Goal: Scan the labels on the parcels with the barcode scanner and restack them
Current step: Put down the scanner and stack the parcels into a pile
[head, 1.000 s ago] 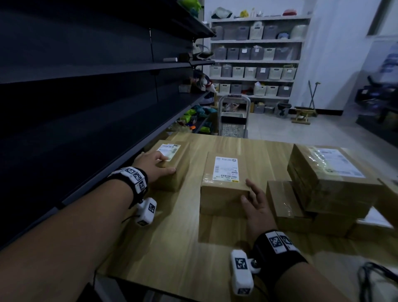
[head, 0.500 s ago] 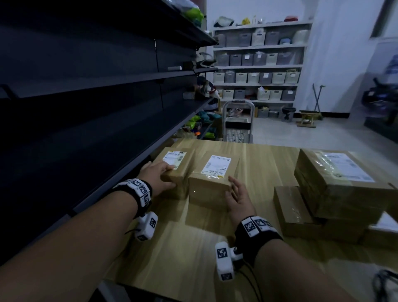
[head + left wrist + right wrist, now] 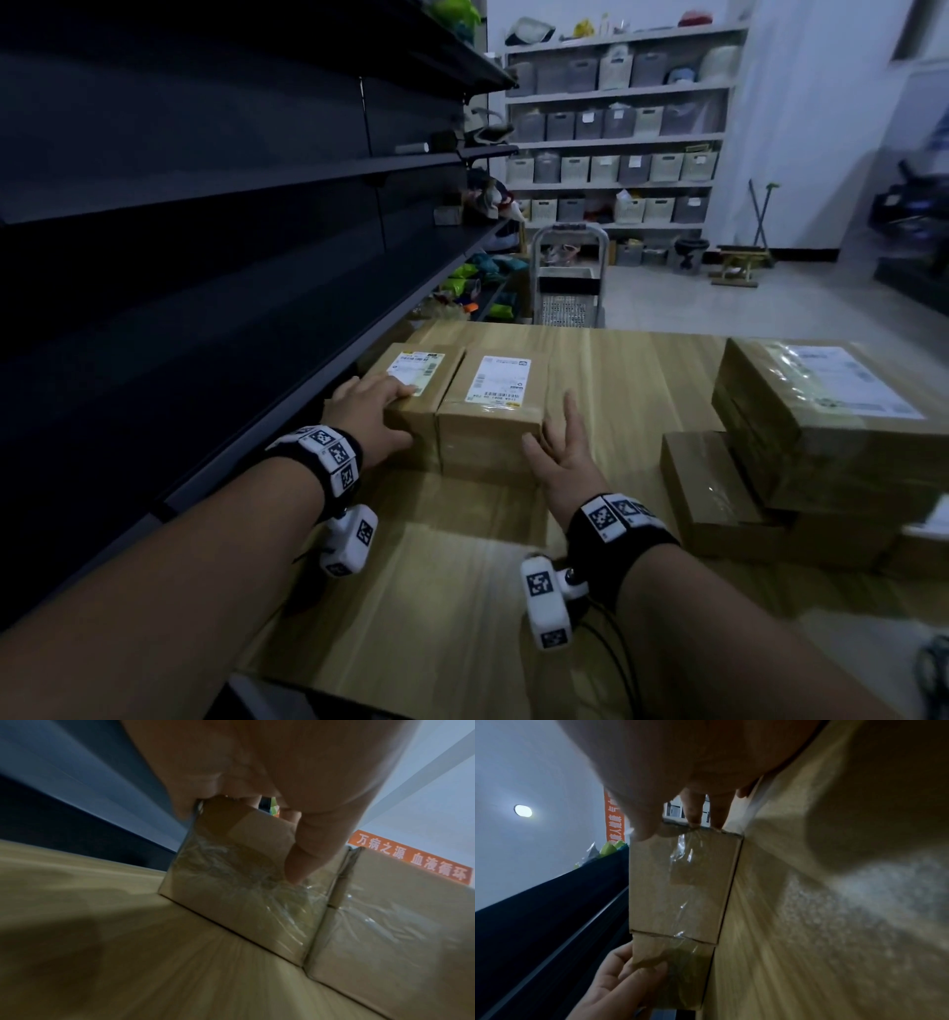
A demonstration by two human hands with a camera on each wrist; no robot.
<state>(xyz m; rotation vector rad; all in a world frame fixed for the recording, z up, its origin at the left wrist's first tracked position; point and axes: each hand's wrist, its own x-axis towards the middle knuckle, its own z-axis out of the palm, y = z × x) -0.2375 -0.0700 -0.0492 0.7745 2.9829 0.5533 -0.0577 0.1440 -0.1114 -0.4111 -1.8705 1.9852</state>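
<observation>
Bare surface (image 3: 462,591) lies open in front of the two small parcels (image 3: 452,406), which sit edge to edge with no gap between them. On their left the dark shelving (image 3: 257,318) stands close, and the left hand (image 3: 369,416) fills that slot. To the right, a strip of bare wood runs back to the far edge (the right hand (image 3: 560,452) lies at its near end), bounded by the stacked parcels (image 3: 821,431).

Taped cardboard parcels (image 3: 488,406), wood-grain table (image 3: 462,591)
</observation>
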